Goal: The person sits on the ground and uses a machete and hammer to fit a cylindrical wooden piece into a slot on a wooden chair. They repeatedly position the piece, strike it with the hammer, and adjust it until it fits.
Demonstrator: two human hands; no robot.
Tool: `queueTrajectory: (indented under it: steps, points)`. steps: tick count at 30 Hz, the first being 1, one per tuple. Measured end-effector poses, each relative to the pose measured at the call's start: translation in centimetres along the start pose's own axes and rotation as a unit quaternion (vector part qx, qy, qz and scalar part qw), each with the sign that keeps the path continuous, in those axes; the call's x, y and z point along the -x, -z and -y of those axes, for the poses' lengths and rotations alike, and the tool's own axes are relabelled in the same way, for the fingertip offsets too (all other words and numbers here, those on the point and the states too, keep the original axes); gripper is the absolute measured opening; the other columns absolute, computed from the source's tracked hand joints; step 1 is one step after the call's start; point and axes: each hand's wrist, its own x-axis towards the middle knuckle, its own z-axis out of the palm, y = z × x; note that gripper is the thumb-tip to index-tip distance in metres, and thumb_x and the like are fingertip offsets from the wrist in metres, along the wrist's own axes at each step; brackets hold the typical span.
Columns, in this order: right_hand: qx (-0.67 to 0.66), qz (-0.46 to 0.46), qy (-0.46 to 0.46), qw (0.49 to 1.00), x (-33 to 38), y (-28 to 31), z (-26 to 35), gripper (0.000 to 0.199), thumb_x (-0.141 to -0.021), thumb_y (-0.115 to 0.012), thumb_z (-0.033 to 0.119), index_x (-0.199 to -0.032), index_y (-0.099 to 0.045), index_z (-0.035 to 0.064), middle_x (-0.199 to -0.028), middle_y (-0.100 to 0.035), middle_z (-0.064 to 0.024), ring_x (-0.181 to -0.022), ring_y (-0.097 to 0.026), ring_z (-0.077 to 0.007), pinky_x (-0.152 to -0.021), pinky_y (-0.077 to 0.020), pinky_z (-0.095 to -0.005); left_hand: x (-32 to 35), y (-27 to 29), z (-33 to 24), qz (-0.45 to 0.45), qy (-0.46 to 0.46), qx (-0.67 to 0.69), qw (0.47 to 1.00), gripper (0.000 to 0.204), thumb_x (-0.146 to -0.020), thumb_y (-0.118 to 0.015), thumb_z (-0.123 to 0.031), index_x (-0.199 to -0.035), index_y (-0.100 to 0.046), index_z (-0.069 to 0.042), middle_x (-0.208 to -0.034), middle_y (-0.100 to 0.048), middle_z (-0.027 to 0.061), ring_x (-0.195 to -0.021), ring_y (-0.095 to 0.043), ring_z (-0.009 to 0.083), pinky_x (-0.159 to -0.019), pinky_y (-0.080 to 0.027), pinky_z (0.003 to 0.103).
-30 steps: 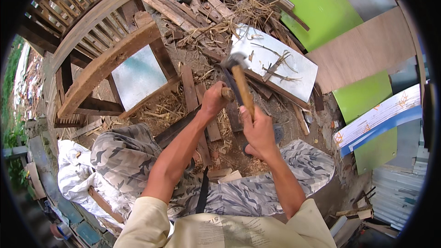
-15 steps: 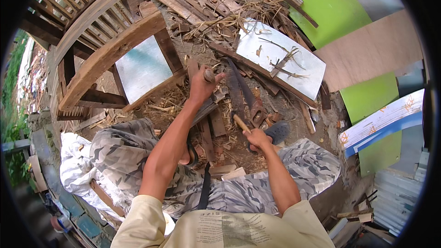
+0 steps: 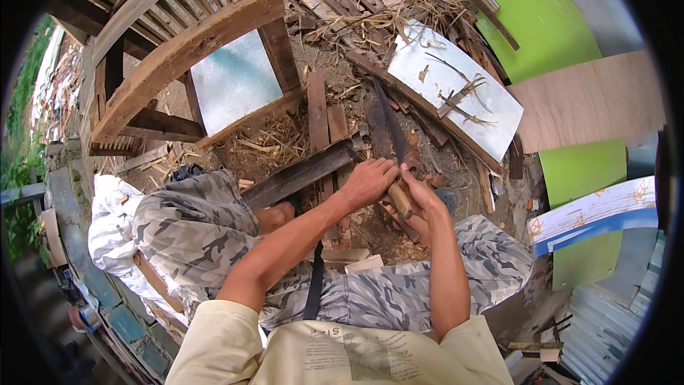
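1. Two hands are meeting above the littered ground (image 3: pixel 367 229): the left hand (image 3: pixel 369 181) is curling its fingers over a wooden handle (image 3: pixel 400 201); the right hand (image 3: pixel 425 198) is bending half closed beside it, though whether it is gripping, I can't tell.
2. The handle's butt is pointing toward the wearer; loosening fingers could be dropping it near the grey shoe (image 3: pixel 447 198).
3. A dark blade (image 3: pixel 391 121) is lying just beyond; a forward slip could be knocking knuckles against it.
4. Twigs (image 3: pixel 463 96) are lying between the white panel's (image 3: pixel 420 85) long edges.
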Motion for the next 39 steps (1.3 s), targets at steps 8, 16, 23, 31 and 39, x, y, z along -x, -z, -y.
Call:
queueTrajectory:
  steps: [8,16,23,31,39]
  points:
    - [-0.014,0.091,-0.039,0.995,1.1,-2.1,-2.8,0.054,-0.101,-0.059,0.052,-0.112,-0.061,-0.0007,-0.090,-0.069,-0.0112,-0.061,-0.066,-0.0205,-0.055,-0.0575,-0.0331,4.5,0.1,3.4,0.051,0.019,0.033,0.998,0.080,-0.083,-0.068,-0.067,-0.129,-0.056,-0.003,-0.132,-0.055,0.0156,-0.125,-0.052,0.0330,-0.112,-0.035,0.046]
    - [0.307,-0.118,0.044,0.943,3.5,-5.2,-3.6,0.059,-0.100,-0.062,0.044,-0.129,-0.054,-0.0063,-0.083,-0.067,-0.0168,-0.065,-0.067,-0.0199,-0.057,-0.0544,-0.0366,11.4,-1.4,12.1,0.089,0.460,-0.134,0.873,0.073,-0.098,-0.052,-0.059,-0.147,-0.044,-0.006,-0.146,-0.048,0.0207,-0.141,-0.040,0.0398,-0.119,-0.026,0.056]
    - [0.296,-0.115,0.105,0.942,1.9,-4.2,-5.3,0.050,-0.105,-0.053,0.042,-0.125,-0.055,-0.0044,-0.082,-0.066,-0.0152,-0.059,-0.064,-0.0220,-0.052,-0.0533,-0.0410,12.3,-3.3,14.7,0.155,0.511,-0.090,0.841,0.076,-0.101,-0.039,-0.066,-0.145,-0.048,-0.005,-0.142,-0.052,0.0250,-0.135,-0.046,0.0423,-0.110,-0.035,0.059]
    - [0.059,-0.078,0.009,0.995,3.3,-2.2,-3.5,0.043,-0.103,-0.059,0.042,-0.108,-0.060,-0.0001,-0.072,-0.057,-0.0049,-0.047,-0.055,-0.0158,-0.043,-0.0493,-0.0328,11.7,-1.4,17.7,0.233,0.471,-0.057,0.849,0.068,-0.103,-0.040,-0.063,-0.116,-0.067,-0.002,-0.089,-0.073,0.0223,-0.087,-0.071,0.0410,-0.078,-0.056,0.052]
    - [0.115,-0.188,0.165,0.961,4.3,-4.9,-4.8,0.038,-0.101,-0.067,0.038,-0.100,-0.059,-0.0002,-0.067,-0.056,-0.0034,-0.043,-0.053,-0.0113,-0.040,-0.0456,-0.0275,8.0,0.6,18.2,0.064,0.420,-0.051,0.904,0.063,-0.101,-0.047,-0.062,-0.097,-0.074,-0.006,-0.080,-0.071,0.0217,-0.078,-0.070,0.0415,-0.070,-0.055,0.052]
